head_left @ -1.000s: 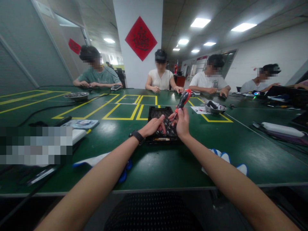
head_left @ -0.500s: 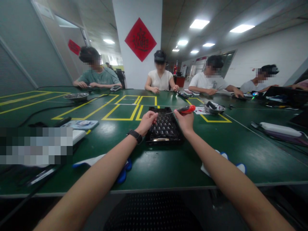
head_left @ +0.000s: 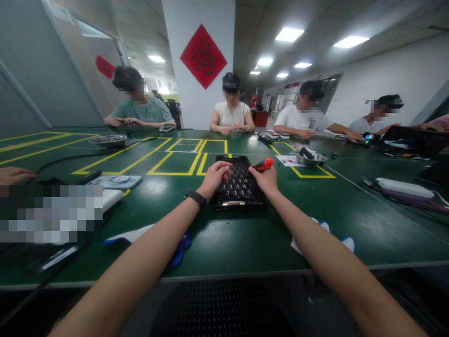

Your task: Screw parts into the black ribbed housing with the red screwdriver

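A shallow black case lies in front of me on the green table, with rows of small shiny pieces inside. My left hand is over the case's left side, fingers bent and the thumb apart from them. No object shows in it. My right hand grips a screwdriver with a red and black handle above the case's right side. The screwdriver's shaft is hard to make out. On my left wrist is a black watch.
White-and-blue gloves lie under my forearms. A metal bowl with small items sits at right, another bowl at far left. Several people sit across the table. A person's hand reaches in at left.
My right hand has moved slightly left with the screwdriver, and its handle now tilts more. My left fingers have loosened. Another person's hand has appeared at the left edge.
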Tool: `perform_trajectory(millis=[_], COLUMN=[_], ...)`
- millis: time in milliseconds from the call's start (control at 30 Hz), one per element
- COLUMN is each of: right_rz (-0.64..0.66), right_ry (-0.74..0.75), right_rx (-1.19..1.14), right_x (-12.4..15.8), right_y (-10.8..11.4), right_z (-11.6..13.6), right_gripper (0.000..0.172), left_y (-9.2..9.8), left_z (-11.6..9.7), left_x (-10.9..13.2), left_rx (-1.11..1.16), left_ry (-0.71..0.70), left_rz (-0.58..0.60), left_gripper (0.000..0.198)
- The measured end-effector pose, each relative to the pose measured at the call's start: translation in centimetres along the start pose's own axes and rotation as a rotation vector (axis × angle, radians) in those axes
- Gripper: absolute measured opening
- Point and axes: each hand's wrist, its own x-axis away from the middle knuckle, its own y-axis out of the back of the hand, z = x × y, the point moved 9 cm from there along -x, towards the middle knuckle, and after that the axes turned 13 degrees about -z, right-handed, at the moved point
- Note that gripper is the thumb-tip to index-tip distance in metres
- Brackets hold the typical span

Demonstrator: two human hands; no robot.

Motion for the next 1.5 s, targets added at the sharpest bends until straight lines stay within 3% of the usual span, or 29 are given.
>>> perform_trajectory(millis=[133,333,500,767,1100,1300,1500], right_rz=[-0.040,-0.071,-0.091,-0.104,-0.130,-0.074,0.093], right_ry=[-0.091,-0.371,-0.449,-0.456,-0.432,-0.544,-0.412], right_rx=[-0.093,-0.373,-0.501,-0.531,-0.570,-0.816,-0.885], right_x=[-0.1,0.2,0.2,0.3,0.5,0.8,1.0], right_y=[0.2,-0.5,-0.5,-0.3,-0.2,-1.5,-2.3], right_z=[-0.7,-2.4,-2.7,-2.6,-2.2,-1.7,0.9], right_gripper=[0.030,0.037,0.033,0.033,0.036,0.034,0.032], left_y=[-0.1,-0.2,-0.9,-1.1,-0.4,-0.4,-0.4], left_z=[-0.4,-2.0,-2.0,-1.3,-0.9,-0.2,0.1], left_x=[0.0,0.3,1.0,0.9,0.7,0.4,0.3], left_rx=[-0.139,-0.557,-0.673,-0.705,-0.666,-0.639,-0.611], left_ry=[-0.096,-0.408,-0.495,-0.415,-0.336,-0.290,-0.265], left_rz=[0.002,-0.076,-0.012,0.037,0.012,0.030,0.035], left_gripper=[0.019,0.016,0.027,0.014,0.014,0.018,0.016])
